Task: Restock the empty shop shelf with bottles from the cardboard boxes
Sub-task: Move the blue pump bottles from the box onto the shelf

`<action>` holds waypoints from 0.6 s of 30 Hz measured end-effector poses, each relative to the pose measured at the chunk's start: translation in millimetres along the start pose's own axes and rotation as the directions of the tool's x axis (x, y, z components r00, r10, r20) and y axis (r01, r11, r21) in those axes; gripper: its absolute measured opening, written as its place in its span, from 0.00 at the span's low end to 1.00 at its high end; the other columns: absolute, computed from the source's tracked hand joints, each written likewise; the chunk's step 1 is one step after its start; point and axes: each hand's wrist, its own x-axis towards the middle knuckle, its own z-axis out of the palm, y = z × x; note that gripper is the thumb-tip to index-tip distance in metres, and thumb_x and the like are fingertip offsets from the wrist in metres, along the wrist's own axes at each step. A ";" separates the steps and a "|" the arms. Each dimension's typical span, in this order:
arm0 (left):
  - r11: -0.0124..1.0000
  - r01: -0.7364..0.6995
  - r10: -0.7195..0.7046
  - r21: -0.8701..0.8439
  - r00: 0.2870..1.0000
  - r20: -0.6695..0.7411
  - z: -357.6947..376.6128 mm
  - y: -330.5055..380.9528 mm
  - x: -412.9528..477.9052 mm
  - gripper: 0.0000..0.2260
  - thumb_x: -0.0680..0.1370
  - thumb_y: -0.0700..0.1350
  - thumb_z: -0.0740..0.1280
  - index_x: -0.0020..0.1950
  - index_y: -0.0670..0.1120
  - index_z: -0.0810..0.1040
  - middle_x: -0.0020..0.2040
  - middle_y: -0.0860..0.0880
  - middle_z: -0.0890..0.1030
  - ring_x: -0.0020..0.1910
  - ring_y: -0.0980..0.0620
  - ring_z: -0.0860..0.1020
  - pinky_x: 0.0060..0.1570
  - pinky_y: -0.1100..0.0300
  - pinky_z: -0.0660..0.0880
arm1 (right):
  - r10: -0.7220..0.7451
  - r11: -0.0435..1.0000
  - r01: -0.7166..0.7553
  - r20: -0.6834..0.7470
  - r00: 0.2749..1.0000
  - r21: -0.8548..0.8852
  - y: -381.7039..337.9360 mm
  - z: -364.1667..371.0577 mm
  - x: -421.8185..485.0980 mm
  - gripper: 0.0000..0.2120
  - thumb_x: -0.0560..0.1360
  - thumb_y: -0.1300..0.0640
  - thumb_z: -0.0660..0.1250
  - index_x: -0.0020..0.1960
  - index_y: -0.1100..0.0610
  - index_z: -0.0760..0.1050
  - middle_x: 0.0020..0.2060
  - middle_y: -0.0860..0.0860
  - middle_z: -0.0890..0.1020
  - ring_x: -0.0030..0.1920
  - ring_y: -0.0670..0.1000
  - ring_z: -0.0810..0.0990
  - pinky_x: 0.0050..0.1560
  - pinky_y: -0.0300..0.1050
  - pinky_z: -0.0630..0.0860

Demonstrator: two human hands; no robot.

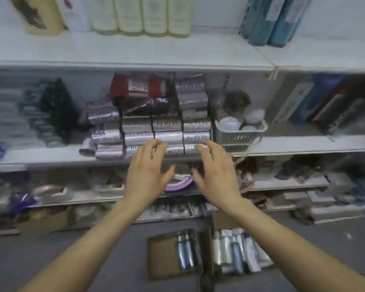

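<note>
My left hand and my right hand hover side by side in front of the middle shelf, both empty with fingers spread. Their fingertips reach the stacked silver packs on that shelf. On the floor below stand two open cardboard boxes: the left box holds a few bluish bottles along its right side, the right box is packed with several white and blue bottles. The top shelf carries pale bottles at its back and has bare white board in front.
A white basket with round white items sits right of the silver packs. Dark and red packs lie above them. Blue packages stand at the top right. Lower shelves hold mixed small goods. Grey floor surrounds the boxes.
</note>
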 end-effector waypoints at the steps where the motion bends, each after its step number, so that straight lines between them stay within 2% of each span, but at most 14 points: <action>1: 0.999 0.036 -0.036 0.007 0.998 0.054 12.1 -9.2 -17.8 0.29 0.76 0.51 0.77 0.75 0.42 0.76 0.72 0.41 0.76 0.69 0.37 0.75 0.66 0.40 0.76 | 0.017 1.000 -0.017 0.061 0.998 0.000 0.2 16.6 -15.3 0.31 0.75 0.53 0.74 0.75 0.58 0.71 0.72 0.58 0.72 0.72 0.61 0.72 0.69 0.59 0.73; 4: 0.992 0.124 -0.126 0.023 0.975 0.184 50.2 -31.6 -67.2 0.30 0.75 0.51 0.77 0.75 0.42 0.76 0.72 0.40 0.76 0.68 0.35 0.76 0.65 0.40 0.76 | 0.084 0.996 -0.088 0.226 0.970 0.005 7.5 64.7 -58.4 0.32 0.74 0.54 0.74 0.75 0.59 0.72 0.73 0.60 0.73 0.72 0.63 0.72 0.70 0.62 0.73; 8: 0.978 0.199 -0.210 0.068 0.923 0.321 106.4 -48.9 -122.7 0.33 0.74 0.51 0.78 0.77 0.44 0.75 0.73 0.41 0.75 0.68 0.35 0.76 0.63 0.39 0.78 | 0.134 0.990 -0.141 0.366 0.921 -0.007 28.1 127.8 -112.4 0.34 0.71 0.54 0.76 0.75 0.59 0.71 0.72 0.60 0.73 0.70 0.63 0.73 0.67 0.62 0.76; 11: 0.962 0.266 -0.267 0.064 0.866 0.422 154.0 -57.9 -163.2 0.35 0.75 0.53 0.78 0.80 0.46 0.72 0.76 0.42 0.73 0.71 0.36 0.73 0.63 0.38 0.78 | 0.168 0.984 -0.178 0.466 0.869 -0.021 46.6 176.0 -154.5 0.34 0.74 0.50 0.75 0.76 0.58 0.70 0.72 0.60 0.72 0.69 0.64 0.73 0.65 0.62 0.75; 14: 0.929 0.361 -0.342 0.084 0.748 0.569 209.2 -66.9 -213.8 0.37 0.78 0.55 0.75 0.83 0.49 0.66 0.80 0.44 0.67 0.75 0.39 0.69 0.67 0.40 0.75 | 0.233 0.968 -0.246 0.573 0.785 -0.057 64.6 226.0 -202.9 0.30 0.77 0.48 0.73 0.74 0.58 0.71 0.69 0.59 0.73 0.67 0.64 0.74 0.64 0.61 0.75; 18: 0.897 0.425 -0.380 0.118 0.608 0.697 286.0 -72.6 -294.4 0.37 0.79 0.60 0.71 0.85 0.50 0.63 0.80 0.45 0.66 0.75 0.40 0.69 0.68 0.42 0.74 | 0.299 0.937 -0.338 0.714 0.634 -0.091 91.2 292.1 -270.4 0.32 0.78 0.49 0.70 0.79 0.56 0.66 0.71 0.57 0.70 0.70 0.61 0.72 0.69 0.59 0.73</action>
